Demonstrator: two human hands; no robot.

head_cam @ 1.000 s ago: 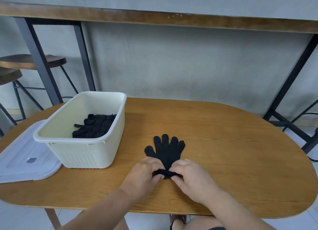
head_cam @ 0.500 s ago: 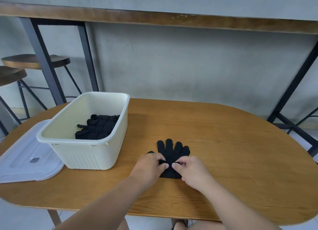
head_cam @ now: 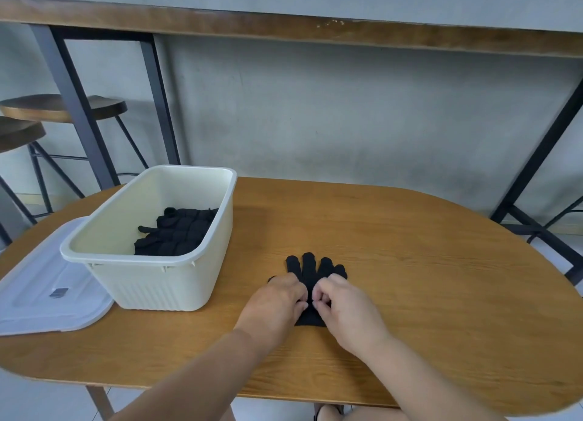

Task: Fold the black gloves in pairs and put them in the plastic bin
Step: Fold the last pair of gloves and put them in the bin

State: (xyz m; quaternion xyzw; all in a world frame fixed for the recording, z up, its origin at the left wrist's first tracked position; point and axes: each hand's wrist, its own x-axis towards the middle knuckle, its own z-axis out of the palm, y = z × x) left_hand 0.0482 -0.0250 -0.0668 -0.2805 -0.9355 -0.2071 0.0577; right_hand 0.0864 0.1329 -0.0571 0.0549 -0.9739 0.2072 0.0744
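No readable text anywhere in the view.

The only mark that looked like a label was a small dark rectangular patch on the translucent lid (head_cam: 47,297) lying on the table left of the plastic bin (head_cam: 151,282), and it was too small and blurred for any letters or numbers to be made out. The bin's cream walls, the black gloves (head_cam: 310,272) on the wooden table (head_cam: 410,263) and the grey wall behind carried no print, brand or sign that could be read.
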